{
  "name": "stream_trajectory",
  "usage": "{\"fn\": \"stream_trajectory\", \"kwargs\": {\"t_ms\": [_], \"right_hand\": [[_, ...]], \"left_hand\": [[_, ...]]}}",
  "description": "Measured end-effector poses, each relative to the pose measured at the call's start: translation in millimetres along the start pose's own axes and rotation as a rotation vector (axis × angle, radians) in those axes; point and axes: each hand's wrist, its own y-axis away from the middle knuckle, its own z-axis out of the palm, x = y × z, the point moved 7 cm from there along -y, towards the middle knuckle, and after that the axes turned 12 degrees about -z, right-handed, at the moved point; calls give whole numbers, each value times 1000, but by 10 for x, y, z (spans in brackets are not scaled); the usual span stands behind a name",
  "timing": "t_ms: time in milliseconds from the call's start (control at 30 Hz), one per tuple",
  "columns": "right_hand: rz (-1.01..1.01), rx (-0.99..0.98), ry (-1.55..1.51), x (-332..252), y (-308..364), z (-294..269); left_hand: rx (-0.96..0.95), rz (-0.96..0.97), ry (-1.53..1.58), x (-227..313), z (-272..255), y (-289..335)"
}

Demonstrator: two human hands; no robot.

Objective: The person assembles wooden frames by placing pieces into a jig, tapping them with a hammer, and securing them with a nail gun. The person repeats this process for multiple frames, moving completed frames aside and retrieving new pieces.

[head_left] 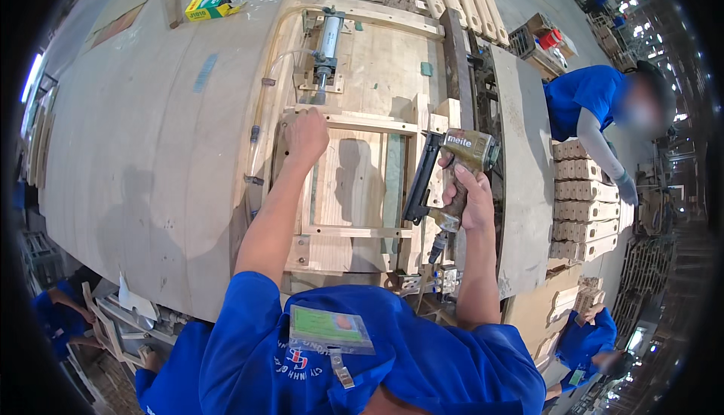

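Note:
A light wooden frame of slim rails lies flat in a wooden jig in front of me. My left hand is closed at the frame's far left corner, gripping the wood there; its fingertips are hidden. My right hand holds a worn pneumatic nail gun by its handle, over the frame's right side. The gun's long black magazine slants beside the right rail. Just beyond my left hand, an air cylinder is mounted on the jig, its rod pointing toward the frame.
A green and yellow box sits at the far left of the worktop. An air hose runs along the jig's left side. Shaped wooden slats are stacked at the back. On the right, a co-worker bends over piled wooden parts.

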Motion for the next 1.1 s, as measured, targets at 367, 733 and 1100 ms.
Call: {"fn": "stream_trajectory", "kwargs": {"t_ms": [367, 733, 1100], "right_hand": [[9, -5, -97, -28, -75, 8], [9, -77, -136, 93, -452, 287], [-40, -310, -529, 105, -209, 487]], "left_hand": [[-355, 238, 286, 603, 502, 1138], [-486, -36, 900, 1154, 324, 1298], [-445, 68, 1254, 1334, -291, 1300]]}}
